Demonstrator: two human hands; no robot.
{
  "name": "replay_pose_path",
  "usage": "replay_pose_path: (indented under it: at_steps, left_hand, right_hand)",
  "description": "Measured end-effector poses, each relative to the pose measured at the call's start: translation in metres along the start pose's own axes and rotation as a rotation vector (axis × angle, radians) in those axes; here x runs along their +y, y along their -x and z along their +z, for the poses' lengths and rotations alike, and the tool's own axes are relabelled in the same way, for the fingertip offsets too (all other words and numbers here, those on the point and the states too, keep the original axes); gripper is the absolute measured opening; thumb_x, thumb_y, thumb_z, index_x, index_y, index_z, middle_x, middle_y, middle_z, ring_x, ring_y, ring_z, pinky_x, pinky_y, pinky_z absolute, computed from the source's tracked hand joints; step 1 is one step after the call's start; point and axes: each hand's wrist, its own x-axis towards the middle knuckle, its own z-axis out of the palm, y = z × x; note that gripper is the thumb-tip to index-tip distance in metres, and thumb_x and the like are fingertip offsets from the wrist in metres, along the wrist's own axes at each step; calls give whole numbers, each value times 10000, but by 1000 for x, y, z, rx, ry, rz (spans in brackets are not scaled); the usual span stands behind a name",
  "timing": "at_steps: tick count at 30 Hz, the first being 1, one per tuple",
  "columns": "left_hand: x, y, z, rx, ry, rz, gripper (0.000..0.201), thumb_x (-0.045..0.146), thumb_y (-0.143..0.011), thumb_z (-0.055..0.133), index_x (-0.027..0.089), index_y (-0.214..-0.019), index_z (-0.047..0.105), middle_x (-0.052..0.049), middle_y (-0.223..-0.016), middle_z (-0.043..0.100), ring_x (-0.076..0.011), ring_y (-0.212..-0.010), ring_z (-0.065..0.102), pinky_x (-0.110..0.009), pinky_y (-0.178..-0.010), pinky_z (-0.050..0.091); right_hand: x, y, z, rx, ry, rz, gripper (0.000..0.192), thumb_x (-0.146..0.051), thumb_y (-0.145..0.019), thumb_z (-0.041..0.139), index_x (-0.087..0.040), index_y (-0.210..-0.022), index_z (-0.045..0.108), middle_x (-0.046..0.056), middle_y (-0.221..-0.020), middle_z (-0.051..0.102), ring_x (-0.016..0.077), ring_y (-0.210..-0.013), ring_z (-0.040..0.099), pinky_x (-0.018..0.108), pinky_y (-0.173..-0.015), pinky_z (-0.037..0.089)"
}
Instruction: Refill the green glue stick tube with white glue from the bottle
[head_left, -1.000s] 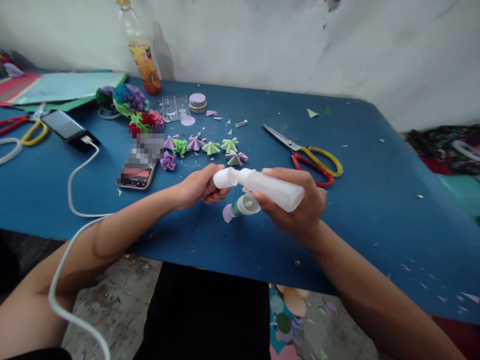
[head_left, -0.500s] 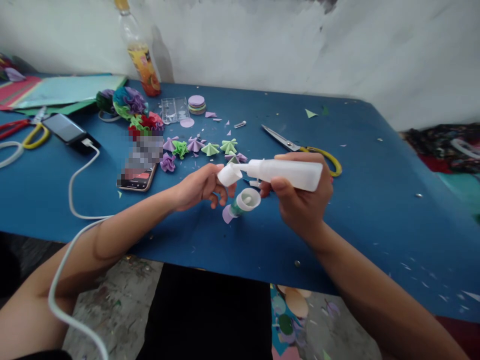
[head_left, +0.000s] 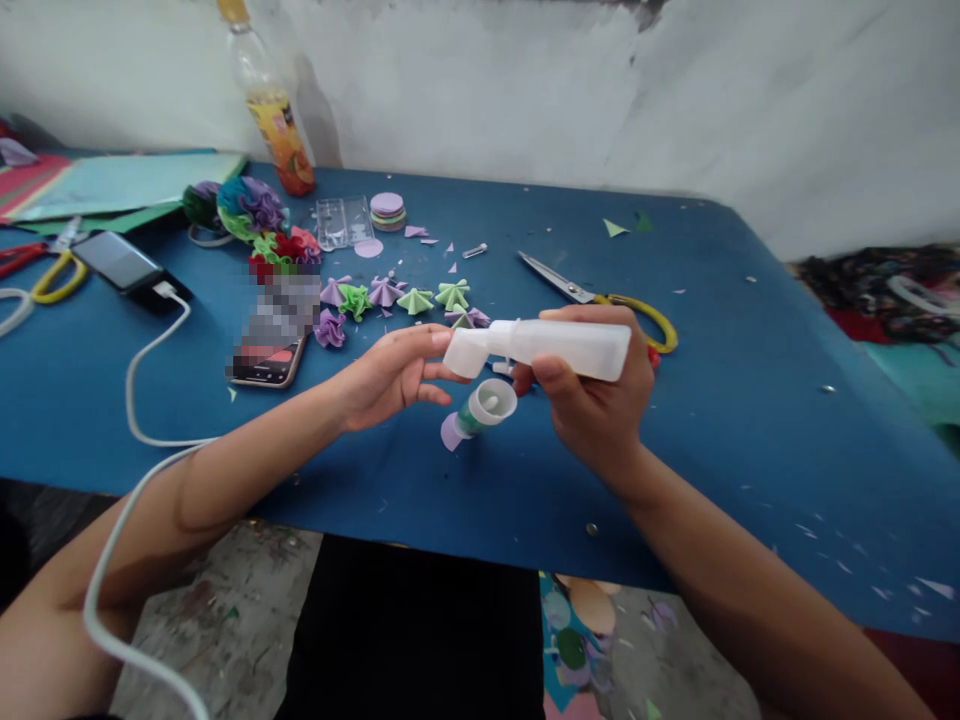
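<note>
My right hand (head_left: 600, 390) is wrapped round a translucent white squeeze bottle (head_left: 570, 348), held sideways with its nozzle to the left. The nozzle meets the upper right of a small white cap (head_left: 465, 353). At the cap's left side is my left hand (head_left: 394, 375), one fingertip against its edge and another finger partly behind it; the lower fingers are spread. Below both hands stands a small green tube (head_left: 474, 413) with a wide white rim and a pale stub inside, tilted. A lilac paper piece (head_left: 451, 431) shows at its foot.
Folded lilac and green paper shapes (head_left: 415, 301) lie behind my hands. Yellow-handled scissors (head_left: 559, 277) lie behind the bottle. Leftward are a phone (head_left: 266, 360), a charging phone (head_left: 120, 260) with a white cable (head_left: 139, 395), paper flowers (head_left: 255, 208) and a juice bottle (head_left: 281, 140).
The white cap has tilted and shifted right, closer against the nozzle. My left fingers have straightened and spread. My right hand keeps its grip, and the view has shifted slightly.
</note>
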Motion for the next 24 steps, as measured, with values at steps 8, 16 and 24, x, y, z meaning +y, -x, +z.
replay_pose_path:
  at_steps: [8,16,24]
  left_hand:
    - [-2,1,1,74,-133,90,408,186,-630,783,160,-922,498,-8,-842,661,-135,-732,664,-144,-482,475]
    - [-2,2,4,25,-225,159,367,219,-655,778,142,-912,527,9,-774,645,-98,-661,633,-147,-505,480]
    - [-4,2,5,65,-238,171,451,216,-640,785,174,-949,459,17,-748,653,-125,-657,650,-203,-566,520]
  right_hand:
    - [-3,2,-1,39,175,-148,246,-414,-787,667,-274,-980,605,7,-845,665,121,-615,650,208,-472,520]
    - [-5,2,-1,42,166,-129,255,-421,-791,661,-268,-988,609,-6,-813,656,109,-576,629,205,-446,492]
    - [-5,1,-2,46,217,-125,248,-439,-778,666,-291,-969,605,14,-813,680,138,-573,631,239,-450,510]
